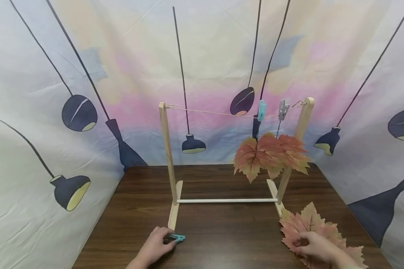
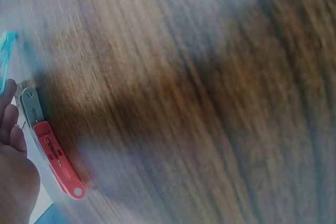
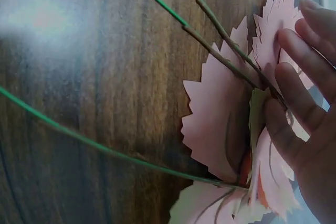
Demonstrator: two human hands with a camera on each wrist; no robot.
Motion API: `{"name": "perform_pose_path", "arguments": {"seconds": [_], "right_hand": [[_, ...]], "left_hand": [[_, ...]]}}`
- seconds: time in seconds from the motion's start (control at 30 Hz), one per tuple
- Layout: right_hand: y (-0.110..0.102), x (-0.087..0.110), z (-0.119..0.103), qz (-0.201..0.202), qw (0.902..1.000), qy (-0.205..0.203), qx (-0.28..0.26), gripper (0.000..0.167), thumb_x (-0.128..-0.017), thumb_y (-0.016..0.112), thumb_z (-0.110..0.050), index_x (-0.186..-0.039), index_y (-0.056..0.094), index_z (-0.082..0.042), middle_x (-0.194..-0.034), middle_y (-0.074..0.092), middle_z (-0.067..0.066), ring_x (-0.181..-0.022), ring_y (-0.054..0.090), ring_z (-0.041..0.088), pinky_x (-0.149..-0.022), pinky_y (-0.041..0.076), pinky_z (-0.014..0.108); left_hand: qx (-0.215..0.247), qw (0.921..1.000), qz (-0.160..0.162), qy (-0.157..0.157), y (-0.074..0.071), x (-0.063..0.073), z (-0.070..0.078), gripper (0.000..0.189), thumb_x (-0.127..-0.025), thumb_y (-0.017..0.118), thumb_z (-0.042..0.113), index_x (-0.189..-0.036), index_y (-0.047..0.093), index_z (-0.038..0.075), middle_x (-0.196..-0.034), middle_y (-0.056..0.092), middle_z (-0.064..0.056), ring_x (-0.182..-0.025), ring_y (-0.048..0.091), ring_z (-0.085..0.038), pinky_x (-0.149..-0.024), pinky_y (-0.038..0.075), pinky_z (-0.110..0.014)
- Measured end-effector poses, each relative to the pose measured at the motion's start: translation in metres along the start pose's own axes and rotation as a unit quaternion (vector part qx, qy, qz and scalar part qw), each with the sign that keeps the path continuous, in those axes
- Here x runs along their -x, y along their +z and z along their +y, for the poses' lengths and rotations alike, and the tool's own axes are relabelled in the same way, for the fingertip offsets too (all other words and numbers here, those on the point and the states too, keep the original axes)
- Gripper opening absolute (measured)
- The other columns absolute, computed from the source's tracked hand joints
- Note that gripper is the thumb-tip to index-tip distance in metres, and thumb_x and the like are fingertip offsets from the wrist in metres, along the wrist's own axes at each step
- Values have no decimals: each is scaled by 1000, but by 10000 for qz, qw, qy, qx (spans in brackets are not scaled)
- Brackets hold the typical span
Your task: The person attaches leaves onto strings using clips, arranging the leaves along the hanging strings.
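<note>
Left hand (image 1: 156,244): thumb and fingers pinch a turquoise clip (image 1: 178,238) above the front left of the counter (image 1: 229,235), near the frame's left foot.
Right hand (image 1: 311,244): on the leaf pile at the front right, its outer fingers loosely extended against the leaves; whether thumb and forefinger pinch one, I cannot tell.
Leaf pile (image 1: 311,218): orange-pink leaves lying on the counter, overlapping the frame's right foot; green stems (image 3: 94,142) stick out past the hand.
Spare clips: a red clip (image 2: 59,161) and a grey clip (image 2: 32,106), end to end beside the left hand.
Wooden frame (image 1: 168,157): stands beyond both hands, two posts joined low down by a white rod (image 1: 227,200) and at the top by a string (image 1: 208,111).
On the string: a blue clip (image 1: 262,111) and a silver clip (image 1: 282,110), near the right post.
Hanging leaves (image 1: 269,153): below those two clips, hiding part of the right post.
Behind: a cloth backdrop (image 1: 215,56) printed with dark lamps.
</note>
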State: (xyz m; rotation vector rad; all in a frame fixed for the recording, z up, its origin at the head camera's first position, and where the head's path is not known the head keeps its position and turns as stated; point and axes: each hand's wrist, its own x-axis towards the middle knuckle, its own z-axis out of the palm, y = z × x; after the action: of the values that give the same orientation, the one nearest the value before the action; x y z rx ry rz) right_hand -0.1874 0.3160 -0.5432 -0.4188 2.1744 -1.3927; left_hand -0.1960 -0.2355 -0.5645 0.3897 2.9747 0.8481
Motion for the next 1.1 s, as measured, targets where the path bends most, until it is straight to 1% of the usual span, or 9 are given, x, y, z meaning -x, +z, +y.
{"name": "perform_pose_path", "arguments": {"seconds": [0.17,0.23,0.3,0.47,0.67,0.8,0.9,1.03,1.1], "right_hand": [[-2,-2,2,74,9999,-6,75,36,-93,58,-12,-113,54,17,-105,62,19,-89,59,8,-71,49,24],[-3,-3,1,152,9990,-123,399,36,-93,57,-14,-113,55,16,-107,62,22,-91,59,5,-72,48,22],[-4,-4,0,204,9983,-123,524,37,-94,56,-15,-114,55,16,-109,61,25,-96,60,12,-74,49,25],[-3,-7,-3,449,9968,240,622,41,-95,55,-22,-116,57,13,-114,59,27,-107,54,42,-79,50,41],[2,-12,-4,727,9950,313,606,45,-95,54,-24,-118,55,14,-118,55,30,-111,48,48,-83,48,48],[8,-14,-5,1019,9930,600,70,54,-96,53,-28,-125,47,17,-124,50,33,-115,46,47,-85,47,46],[13,-16,-5,1404,9854,862,-425,60,-96,52,-31,-129,41,19,-129,45,34,-117,46,45,-87,48,44],[17,-19,-7,1778,9781,931,-550,59,-97,51,-29,-129,40,19,-130,43,35,-117,47,43,-86,49,41],[17,-19,-8,1795,9792,845,-418,57,-96,53,-27,-128,41,19,-128,46,35,-116,48,42,-85,49,40]], "left_hand": [[47,10000,6,-38,0,-1,0,30,-74,76,27,-100,67,15,-91,60,11,-84,47,-11,-70,44,-28],[59,10000,15,-25,-1,-1,0,31,-74,76,27,-100,67,14,-91,60,10,-84,47,-12,-70,45,-29],[64,10000,25,-10,-1,-1,0,31,-74,76,26,-101,67,13,-91,60,10,-85,48,-13,-71,45,-29],[-20,10000,-3,-7,-2,-3,1,31,-74,76,23,-101,66,11,-91,59,8,-84,48,-13,-70,46,-28],[-109,9999,48,46,-1,-4,5,34,-73,76,22,-103,66,10,-91,58,8,-84,47,-12,-69,46,-28],[-67,10000,74,7,0,-3,6,33,-74,75,22,-103,66,11,-91,58,9,-84,46,-12,-69,45,-28],[-40,10000,88,-6,1,-3,6,32,-74,75,22,-103,66,11,-91,58,9,-84,47,-12,-70,46,-29],[-2,9999,129,16,1,-2,5,32,-74,76,20,-103,66,10,-92,59,8,-85,48,-13,-71,47,-29],[10,9999,158,38,2,-2,5,33,-73,76,19,-103,66,9,-92,59,8,-85,48,-14,-71,47,-29]]}}
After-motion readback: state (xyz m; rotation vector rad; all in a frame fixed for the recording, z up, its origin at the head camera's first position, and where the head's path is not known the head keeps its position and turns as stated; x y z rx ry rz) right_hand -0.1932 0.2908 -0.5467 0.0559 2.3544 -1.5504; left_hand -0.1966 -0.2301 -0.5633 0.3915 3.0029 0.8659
